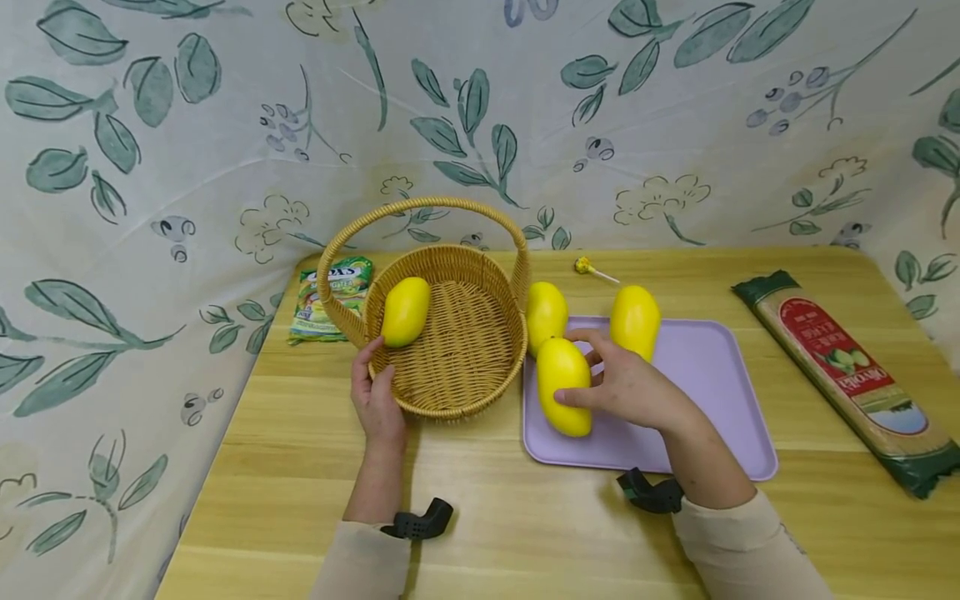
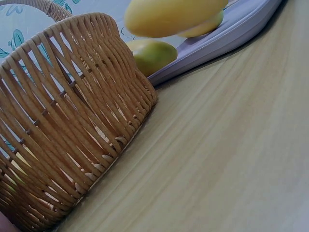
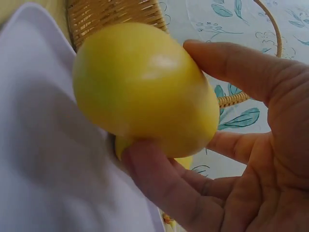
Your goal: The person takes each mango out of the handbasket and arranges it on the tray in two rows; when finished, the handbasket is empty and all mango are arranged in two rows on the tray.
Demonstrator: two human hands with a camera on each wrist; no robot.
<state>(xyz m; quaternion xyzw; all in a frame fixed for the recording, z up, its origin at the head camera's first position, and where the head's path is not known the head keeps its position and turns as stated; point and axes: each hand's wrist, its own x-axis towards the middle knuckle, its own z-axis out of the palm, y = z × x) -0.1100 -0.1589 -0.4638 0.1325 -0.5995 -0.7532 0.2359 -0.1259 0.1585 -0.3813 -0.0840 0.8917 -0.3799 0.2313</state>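
My right hand (image 1: 633,383) grips a yellow mango (image 1: 564,387) between thumb and fingers, above the left part of a lilac tray (image 1: 712,400). In the right wrist view this mango (image 3: 140,87) hangs over the tray, its shadow falling on it. Two more mangoes are behind it: one (image 1: 547,312) at the tray's back left corner, another (image 1: 636,317) at its back edge. With thumb and fingers my left hand (image 1: 380,404) holds the near left rim of a handled wicker basket (image 1: 457,408). Inside that basket, against its left wall, lies one mango (image 1: 407,312).
A green candy bag (image 1: 330,312) lies behind and left of the basket. Toward the back edge is a yellow lollipop (image 1: 592,268). A long noodle packet (image 1: 847,375) lies slanted on the right of the wooden table (image 1: 480,533). Leaf-patterned cloth (image 1: 480,108) hangs behind.
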